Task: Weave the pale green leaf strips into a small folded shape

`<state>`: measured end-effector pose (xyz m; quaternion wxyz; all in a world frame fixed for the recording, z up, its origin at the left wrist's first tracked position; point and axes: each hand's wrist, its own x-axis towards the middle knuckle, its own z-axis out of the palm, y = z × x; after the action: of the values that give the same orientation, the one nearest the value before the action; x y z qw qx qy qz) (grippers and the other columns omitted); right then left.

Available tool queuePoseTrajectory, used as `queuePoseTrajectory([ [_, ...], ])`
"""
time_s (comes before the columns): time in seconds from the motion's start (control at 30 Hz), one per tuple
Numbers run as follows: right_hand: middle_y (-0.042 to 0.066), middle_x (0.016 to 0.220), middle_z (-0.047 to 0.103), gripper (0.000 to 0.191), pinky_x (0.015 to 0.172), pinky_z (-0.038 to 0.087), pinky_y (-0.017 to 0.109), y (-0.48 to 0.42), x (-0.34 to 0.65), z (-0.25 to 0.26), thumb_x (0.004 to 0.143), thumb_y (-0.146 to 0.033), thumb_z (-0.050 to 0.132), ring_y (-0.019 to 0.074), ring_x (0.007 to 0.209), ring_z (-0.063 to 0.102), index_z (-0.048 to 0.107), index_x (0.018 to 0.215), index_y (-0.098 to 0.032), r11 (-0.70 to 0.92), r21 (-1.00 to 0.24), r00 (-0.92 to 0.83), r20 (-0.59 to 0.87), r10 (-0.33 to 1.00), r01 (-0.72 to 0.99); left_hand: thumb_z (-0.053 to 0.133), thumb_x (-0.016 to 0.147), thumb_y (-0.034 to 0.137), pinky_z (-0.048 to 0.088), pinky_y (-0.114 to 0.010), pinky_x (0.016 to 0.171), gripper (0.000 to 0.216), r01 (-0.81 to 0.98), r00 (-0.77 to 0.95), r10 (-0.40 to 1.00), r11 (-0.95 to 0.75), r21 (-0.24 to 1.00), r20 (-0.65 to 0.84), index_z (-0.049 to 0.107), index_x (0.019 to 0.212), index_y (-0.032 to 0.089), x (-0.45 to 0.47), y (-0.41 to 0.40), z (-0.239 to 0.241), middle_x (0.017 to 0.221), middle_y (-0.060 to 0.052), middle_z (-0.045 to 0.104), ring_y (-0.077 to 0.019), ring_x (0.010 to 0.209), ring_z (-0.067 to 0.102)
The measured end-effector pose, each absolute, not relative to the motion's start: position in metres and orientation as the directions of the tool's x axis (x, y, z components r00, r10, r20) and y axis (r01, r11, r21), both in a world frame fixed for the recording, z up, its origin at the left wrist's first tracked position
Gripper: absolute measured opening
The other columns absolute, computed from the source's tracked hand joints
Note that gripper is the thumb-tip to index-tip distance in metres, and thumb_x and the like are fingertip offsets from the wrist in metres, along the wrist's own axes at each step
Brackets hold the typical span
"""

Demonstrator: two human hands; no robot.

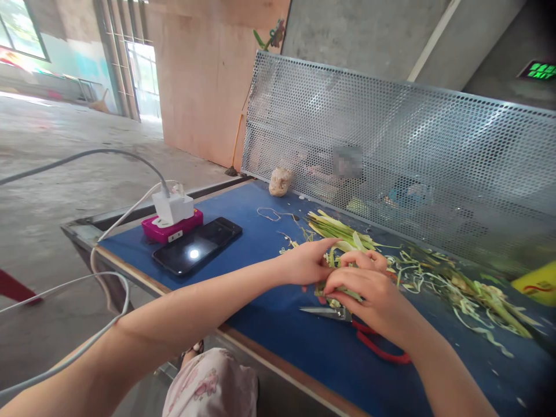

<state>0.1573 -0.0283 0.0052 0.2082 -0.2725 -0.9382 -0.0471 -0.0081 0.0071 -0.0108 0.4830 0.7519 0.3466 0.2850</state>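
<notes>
My left hand (310,263) and my right hand (369,284) meet over the blue tabletop, fingers curled around a small clump of pale green plant strips (336,255). Part of the clump is hidden behind the fingers. Just beyond them lies a bundle of longer green and whitish stalks (325,226). Under my right hand rests a pair of scissors with red handles (382,347); its metal blades point left. To the right, thin curled peelings and stalks (473,295) are scattered across the table.
A black phone (197,246) lies beside a magenta power strip (174,226) with a white charger (169,205) and cables. A perforated metal panel (391,145) borders the table's far side. Near it sits a beige lump (280,181). Something yellow (538,284) shows at right.
</notes>
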Motion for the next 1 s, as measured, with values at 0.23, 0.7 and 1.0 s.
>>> queuePoseTrajectory([
  [0.23, 0.01, 0.108, 0.058, 0.026, 0.088, 0.035, 0.043, -0.022, 0.157, -0.008, 0.081, -0.025, 0.052, 0.0238, 0.106, 0.049, 0.049, 0.106, -0.02, 0.828, 0.116, -0.711, 0.586, 0.389, 0.549, 0.049, 0.076, 0.015, 0.038, -0.014, 0.036, 0.046, -0.044, 0.587, 0.809, 0.016, 0.999, 0.013, 0.036, 0.12, 0.015, -0.009, 0.014, -0.007, 0.052, 0.004, 0.056, -0.0063, 0.036, 0.051],
  [0.7, 0.02, 0.127, 0.045, 0.045, 0.088, 0.044, 0.045, -0.017, 0.156, -0.011, 0.079, -0.025, 0.056, 0.0271, 0.115, 0.045, 0.043, 0.12, -0.012, 0.734, 0.384, -0.734, 0.641, 0.225, 0.56, 0.052, 0.074, 0.012, 0.042, -0.014, 0.035, 0.043, -0.188, 0.567, 0.823, 0.174, 0.967, -0.038, 0.037, 0.114, 0.017, -0.009, 0.015, -0.014, 0.059, 0.003, 0.059, -0.0086, 0.042, 0.058],
  [1.0, 0.014, 0.115, 0.057, 0.045, 0.092, 0.047, 0.038, -0.015, 0.151, -0.019, 0.08, -0.013, 0.051, 0.0226, 0.112, 0.05, 0.042, 0.125, -0.012, 0.775, 0.339, -0.723, 0.658, 0.209, 0.533, 0.055, 0.071, 0.013, 0.044, -0.014, 0.036, 0.037, -0.213, 0.506, 0.859, 0.208, 0.955, -0.074, 0.042, 0.105, 0.016, -0.008, 0.016, -0.012, 0.048, 0.008, 0.052, -0.007, 0.038, 0.053],
])
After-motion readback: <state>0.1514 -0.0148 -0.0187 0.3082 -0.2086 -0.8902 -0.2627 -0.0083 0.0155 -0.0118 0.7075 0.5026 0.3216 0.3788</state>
